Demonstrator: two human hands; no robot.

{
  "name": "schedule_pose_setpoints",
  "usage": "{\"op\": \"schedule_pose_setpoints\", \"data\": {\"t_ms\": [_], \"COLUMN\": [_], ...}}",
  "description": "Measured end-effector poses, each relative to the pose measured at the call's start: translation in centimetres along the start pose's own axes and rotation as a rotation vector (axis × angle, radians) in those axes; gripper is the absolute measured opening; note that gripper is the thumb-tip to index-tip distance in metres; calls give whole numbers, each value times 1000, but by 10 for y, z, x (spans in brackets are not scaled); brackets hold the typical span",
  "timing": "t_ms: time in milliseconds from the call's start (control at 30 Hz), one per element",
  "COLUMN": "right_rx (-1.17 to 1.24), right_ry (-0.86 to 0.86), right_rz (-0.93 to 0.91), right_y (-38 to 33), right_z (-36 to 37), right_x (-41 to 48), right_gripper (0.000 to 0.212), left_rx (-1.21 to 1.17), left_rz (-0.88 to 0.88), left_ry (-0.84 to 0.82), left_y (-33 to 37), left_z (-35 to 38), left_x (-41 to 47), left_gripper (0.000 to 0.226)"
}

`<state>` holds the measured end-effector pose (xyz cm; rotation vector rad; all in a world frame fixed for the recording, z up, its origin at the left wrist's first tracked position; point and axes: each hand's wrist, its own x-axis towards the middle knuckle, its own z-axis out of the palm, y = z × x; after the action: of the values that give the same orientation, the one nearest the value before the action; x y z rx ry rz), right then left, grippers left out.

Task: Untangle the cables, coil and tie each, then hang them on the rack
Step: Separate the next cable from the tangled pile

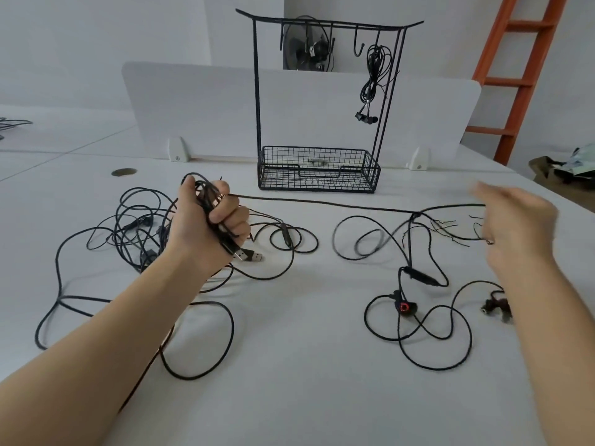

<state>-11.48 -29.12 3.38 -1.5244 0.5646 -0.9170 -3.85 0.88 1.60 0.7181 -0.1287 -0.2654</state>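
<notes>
My left hand (206,226) grips a bunched coil of black USB cable (209,194), and its plugs (248,255) stick out below the fist. From the fist a taut strand (322,203) runs right to my right hand (518,230), which is blurred and holds the strand's far end. An earphone cable (418,278) with a red-lit earbud (404,307) hangs snagged on that strand. More black cable (135,226) lies tangled at the left. The black wire rack (322,24) stands behind, with one tied earphone coil (373,78) on a right hook.
Thin twist ties (450,225) lie near my right hand. The rack's wire basket (317,170) sits on the white table, in front of a white divider (193,107). An orange ladder (521,75) and a bag (563,169) are at the far right. A fan (306,46) stands behind the rack.
</notes>
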Motion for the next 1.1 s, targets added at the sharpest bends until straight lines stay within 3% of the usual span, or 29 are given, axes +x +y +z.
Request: {"op": "schedule_pose_setpoints", "data": {"t_ms": [67, 133, 233, 300, 400, 467, 567, 633, 667, 733, 800, 867, 933, 1100], "right_rx": [-147, -278, -188, -167, -484, -798, -778, -642, -599, -635, -823, -721, -470, -312], "right_ry": [184, 320, 488, 501, 496, 419, 207, -100, -371, -966, -1226, -1192, -1034, -859], "right_rz": [-53, -63, -2, 29, 20, -176, -781, -1110, -1155, -890, -673, -621, -478, -318], "right_y": [10, 13, 21, 31, 28, 19, 10, 5, 3, -5, 5, 18, 19, 10], "right_z": [-6, -10, -21, -35, -28, -10, 25, 45, 54, 66, 75, 79, 77, 67], "right_x": [7, 8, 22, 35, 30, 14, -24, -55, -75, -113, -133, -135, -125, -96], "right_gripper": [6, 20, 31, 32, 36, 30, 24, 28, 34, 58, 68, 50, 18, 24], "left_rx": [6, -33, -126, -150, -84, -10, 102, 148, 154, 137, 110, 96, 152, 398], "left_rz": [9, 44, 125, 159, 146, 101, 31, -1, -15, -32, -35, -26, -14, -15], "left_ry": [11, 39, 109, 139, 125, 75, -29, -87, -112, -150, -179, -182, -119, 123], "left_y": [-2, 0, 11, 18, 17, 9, -3, -8, -10, -12, -11, -9, -8, -11], "left_z": [3, 5, 5, 2, 4, 10, 20, 24, 26, 27, 27, 26, 24, 14], "left_x": [-1, -3, -4, -4, -6, -9, -15, -18, -20, -23, -25, -25, -22, -9], "left_gripper": [67, 67, 66, 66, 66, 68, 70, 71, 69, 57, 43, 31, 33, 60]}}
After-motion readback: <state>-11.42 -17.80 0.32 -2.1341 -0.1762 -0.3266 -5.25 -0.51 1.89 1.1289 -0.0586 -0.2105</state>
